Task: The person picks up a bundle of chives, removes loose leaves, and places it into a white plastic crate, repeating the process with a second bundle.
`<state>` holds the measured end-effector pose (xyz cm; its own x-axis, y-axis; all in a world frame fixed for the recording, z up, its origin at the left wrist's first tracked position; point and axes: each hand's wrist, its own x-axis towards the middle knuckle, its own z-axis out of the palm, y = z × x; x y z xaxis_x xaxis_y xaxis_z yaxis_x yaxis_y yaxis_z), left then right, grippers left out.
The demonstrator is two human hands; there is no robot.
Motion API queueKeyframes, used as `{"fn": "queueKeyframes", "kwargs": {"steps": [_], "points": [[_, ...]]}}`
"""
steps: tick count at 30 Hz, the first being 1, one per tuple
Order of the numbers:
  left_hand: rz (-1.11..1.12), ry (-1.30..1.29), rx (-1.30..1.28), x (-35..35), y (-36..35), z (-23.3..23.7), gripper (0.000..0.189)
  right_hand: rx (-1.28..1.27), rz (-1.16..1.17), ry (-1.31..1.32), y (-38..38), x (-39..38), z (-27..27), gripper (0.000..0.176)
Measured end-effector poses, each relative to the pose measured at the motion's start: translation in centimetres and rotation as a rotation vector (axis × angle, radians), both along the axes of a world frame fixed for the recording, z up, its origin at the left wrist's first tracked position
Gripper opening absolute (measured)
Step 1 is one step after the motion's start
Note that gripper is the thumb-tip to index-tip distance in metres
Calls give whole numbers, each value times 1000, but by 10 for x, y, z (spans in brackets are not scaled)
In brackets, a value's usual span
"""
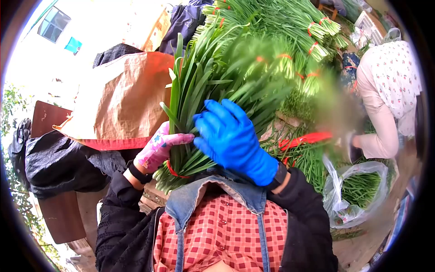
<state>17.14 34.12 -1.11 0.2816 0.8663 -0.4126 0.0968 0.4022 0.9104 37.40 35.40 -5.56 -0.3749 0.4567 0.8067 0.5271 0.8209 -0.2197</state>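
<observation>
A large bunch of garlic chives point(199, 79) stands upright in front of my chest, leaves fanning up and to the right. A red band point(174, 170) ties it near its pale stem ends. My left hand point(158, 147), in a pink flowered glove, grips the bunch just above this band, thumb across the leaves. My right hand point(231, 140), in a blue rubber glove, lies over the leaves on the right side with its fingers apart. The leaf tips to the right are smeared by motion.
Many banded chive bundles point(272, 22) are piled ahead. A brown woven sack point(127, 97) and black cloth point(63, 158) lie to the left. On the right are a clear plastic bag point(333, 199) of greens, red strips point(312, 137) on loose chives, and another person point(380, 99) bending down.
</observation>
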Motion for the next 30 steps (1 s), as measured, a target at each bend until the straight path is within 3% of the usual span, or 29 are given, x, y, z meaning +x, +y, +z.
{"fn": "queueKeyframes", "kwargs": {"steps": [2,14,17,18,20,21,24,25,26,28,30], "points": [[78,-59,-108,-7,3,-6,42,-254,-68,-312,9,-4,-26,28],[96,-165,-171,-6,2,-7,45,-257,-45,-49,-13,17,-54,35],[-23,0,-90,-5,1,-7,70,-643,66,397,-7,19,-46,34],[-24,-3,-87,-6,1,-11,70,-640,64,393,-1,18,-40,34],[-143,-243,-8,-13,-2,-21,82,-883,55,347,6,15,-24,40],[-116,-292,-90,-14,-3,-17,93,-904,143,583,8,2,-29,38],[-67,-150,-192,-11,1,2,74,-1084,141,783,4,-3,-35,32],[-76,-53,-148,-7,1,9,61,-1105,203,785,5,-1,-44,23],[-70,-53,-146,-9,2,7,61,-1106,209,783,3,0,-44,23],[-14,-105,-169,-14,5,-6,53,-1242,311,1115,-4,5,-37,18],[-33,-147,-180,-16,7,-18,47,-1239,252,973,-8,17,-37,15]]}}
